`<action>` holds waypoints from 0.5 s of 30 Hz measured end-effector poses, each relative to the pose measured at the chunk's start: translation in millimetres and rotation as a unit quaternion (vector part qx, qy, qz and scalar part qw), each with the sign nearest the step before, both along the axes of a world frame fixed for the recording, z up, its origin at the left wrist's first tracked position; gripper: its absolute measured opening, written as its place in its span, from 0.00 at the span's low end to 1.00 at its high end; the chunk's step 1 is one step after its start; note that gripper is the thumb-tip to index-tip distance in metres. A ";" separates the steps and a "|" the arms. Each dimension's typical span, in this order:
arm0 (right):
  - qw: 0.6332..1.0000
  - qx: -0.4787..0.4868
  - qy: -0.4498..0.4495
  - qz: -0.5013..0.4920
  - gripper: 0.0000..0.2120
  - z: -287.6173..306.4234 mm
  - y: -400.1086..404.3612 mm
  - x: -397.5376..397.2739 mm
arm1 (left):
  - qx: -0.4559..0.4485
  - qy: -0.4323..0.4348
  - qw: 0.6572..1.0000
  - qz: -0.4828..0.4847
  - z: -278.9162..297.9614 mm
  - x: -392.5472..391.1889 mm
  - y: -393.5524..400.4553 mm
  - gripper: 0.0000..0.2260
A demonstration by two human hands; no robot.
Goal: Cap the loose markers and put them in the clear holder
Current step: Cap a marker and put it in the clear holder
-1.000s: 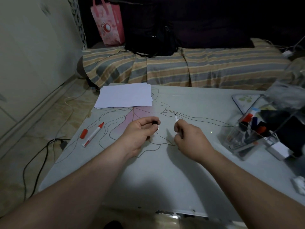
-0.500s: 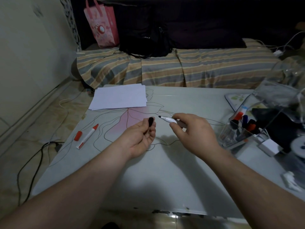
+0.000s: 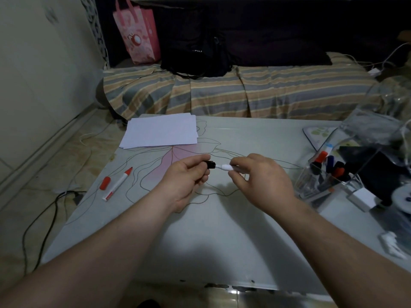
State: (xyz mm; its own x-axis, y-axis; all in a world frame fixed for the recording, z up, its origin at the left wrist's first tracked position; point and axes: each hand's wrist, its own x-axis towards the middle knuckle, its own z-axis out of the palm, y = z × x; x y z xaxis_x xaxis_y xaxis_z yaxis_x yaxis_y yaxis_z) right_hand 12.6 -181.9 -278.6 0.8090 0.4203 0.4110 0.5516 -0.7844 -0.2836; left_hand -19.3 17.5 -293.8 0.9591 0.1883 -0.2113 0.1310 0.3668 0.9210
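Above the middle of the pale glass-topped desk (image 3: 218, 230), the left hand (image 3: 186, 181) pinches a small black marker cap (image 3: 210, 164) between thumb and fingertips. The right hand (image 3: 260, 176) grips a white-barrelled marker (image 3: 226, 167) held level, its tip end pointing left and meeting the mouth of the cap. Whether the cap is fully seated cannot be told. On the left part of the desk lies a white marker with a red tip (image 3: 117, 184), uncapped, with its loose red cap (image 3: 105, 182) just beside it. At the right edge stands the clear plastic holder (image 3: 315, 183), tilted, with several capped markers inside. A stack of white paper sheets (image 3: 161, 134) lies at the far side.
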 end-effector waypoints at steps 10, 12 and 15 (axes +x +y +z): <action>0.997 -0.056 -0.051 0.032 0.09 -6.1 5.6 0.6 | 0.465 -0.068 0.883 -0.015 5.7 -14.4 -4.8 0.05; 0.997 -0.058 -0.044 0.037 0.09 -6.8 5.6 0.4 | 0.466 -0.078 0.881 -0.007 9.8 -16.9 -7.2 0.05; 0.999 -0.006 -0.032 0.023 0.07 -7.2 5.7 -3.9 | 0.471 -0.099 0.877 -0.001 15.1 -18.4 -15.6 0.06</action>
